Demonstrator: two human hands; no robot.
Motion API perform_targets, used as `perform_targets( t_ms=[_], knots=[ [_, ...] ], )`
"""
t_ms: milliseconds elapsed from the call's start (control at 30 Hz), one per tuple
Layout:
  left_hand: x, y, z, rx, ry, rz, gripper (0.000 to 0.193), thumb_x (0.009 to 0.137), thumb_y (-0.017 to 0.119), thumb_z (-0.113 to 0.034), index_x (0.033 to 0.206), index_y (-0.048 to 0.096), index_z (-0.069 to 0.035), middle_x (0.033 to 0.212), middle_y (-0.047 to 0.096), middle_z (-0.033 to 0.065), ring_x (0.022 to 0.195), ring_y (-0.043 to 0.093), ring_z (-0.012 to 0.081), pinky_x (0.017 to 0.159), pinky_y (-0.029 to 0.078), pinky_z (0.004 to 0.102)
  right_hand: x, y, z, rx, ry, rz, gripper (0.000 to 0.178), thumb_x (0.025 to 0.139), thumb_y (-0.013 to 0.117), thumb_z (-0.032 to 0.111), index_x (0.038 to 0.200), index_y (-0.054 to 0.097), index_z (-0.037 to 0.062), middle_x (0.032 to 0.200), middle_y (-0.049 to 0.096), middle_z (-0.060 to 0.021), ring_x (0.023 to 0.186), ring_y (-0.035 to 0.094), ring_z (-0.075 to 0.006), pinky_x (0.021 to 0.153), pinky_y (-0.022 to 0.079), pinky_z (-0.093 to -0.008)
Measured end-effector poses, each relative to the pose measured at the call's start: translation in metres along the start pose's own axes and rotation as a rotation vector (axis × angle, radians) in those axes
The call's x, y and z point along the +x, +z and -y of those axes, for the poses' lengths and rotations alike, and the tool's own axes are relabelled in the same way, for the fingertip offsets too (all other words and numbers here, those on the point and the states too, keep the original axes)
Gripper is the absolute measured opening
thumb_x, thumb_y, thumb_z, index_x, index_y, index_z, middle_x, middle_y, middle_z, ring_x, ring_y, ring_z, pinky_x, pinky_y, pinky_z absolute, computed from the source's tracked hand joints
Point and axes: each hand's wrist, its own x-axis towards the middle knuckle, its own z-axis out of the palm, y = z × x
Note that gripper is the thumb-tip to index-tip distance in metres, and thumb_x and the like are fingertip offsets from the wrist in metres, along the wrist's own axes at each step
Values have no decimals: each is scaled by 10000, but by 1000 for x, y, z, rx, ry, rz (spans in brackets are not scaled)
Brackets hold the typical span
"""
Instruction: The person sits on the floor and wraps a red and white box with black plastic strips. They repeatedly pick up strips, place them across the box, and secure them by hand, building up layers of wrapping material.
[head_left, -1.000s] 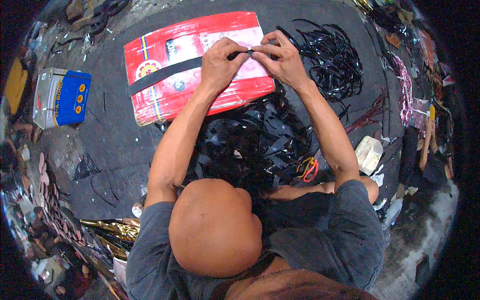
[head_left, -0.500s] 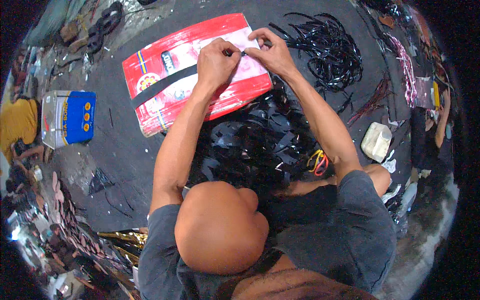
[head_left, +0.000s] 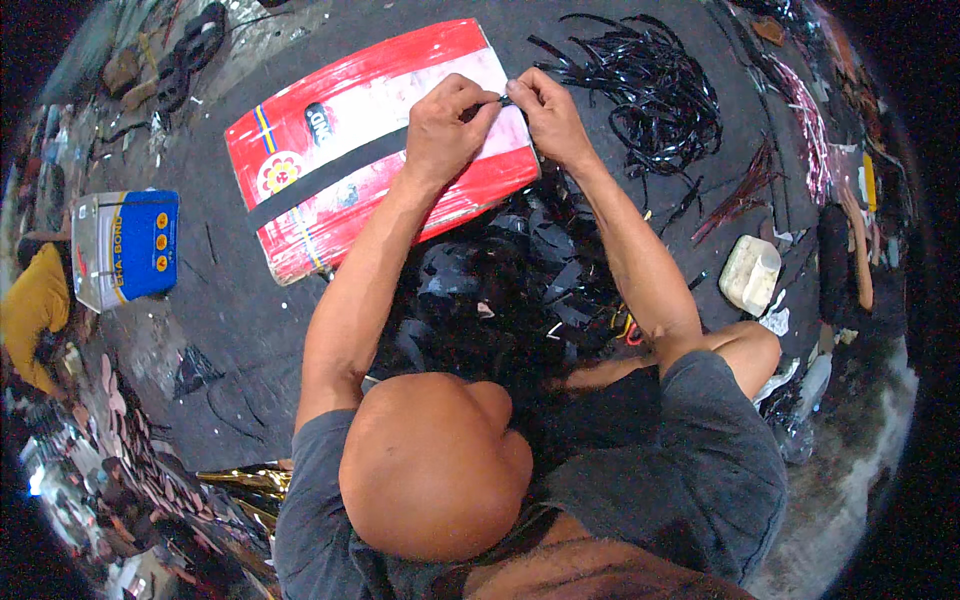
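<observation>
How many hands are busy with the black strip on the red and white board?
2. The left hand pinches the black strip over the board; the right hand is beside it, fingertips near the board's right edge. Neither is hidden.

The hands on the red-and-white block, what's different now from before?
The left hand and right hand both moved rightward along the red-and-white block, so their fingertips are now nearer its right edge. Nothing was visibly let go. The black band still lies across the block.
</observation>
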Motion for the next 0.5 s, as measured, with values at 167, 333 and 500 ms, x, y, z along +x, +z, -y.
perform_targets(
  t_ms=[167,333,500],
  knots=[
    [7,4,0,-17,11,25,67,802,766,-79,859,757,-44,827,693,85,731,688,197,663,545,303,-9,-3,-12,681,475,109,294,1010,590,379,884,586,113,725,540,25,566,474,-47,444,333,-228],
    [7,5,1,28,45,33,63,798,767,-81,849,755,-46,828,696,86,726,691,199,666,547,304,17,-13,8,96,311,-13,406,991,573,457,940,622,57,739,645,-95,638,629,-206,546,472,-339],
    [6,2,2,2,22,25,67,787,771,-84,842,760,-47,829,703,82,723,693,183,662,549,301,43,7,25,-484,153,-164,366,948,606,348,982,672,-11,951,698,-264,926,671,-448,835,519,-505]
  ],
)
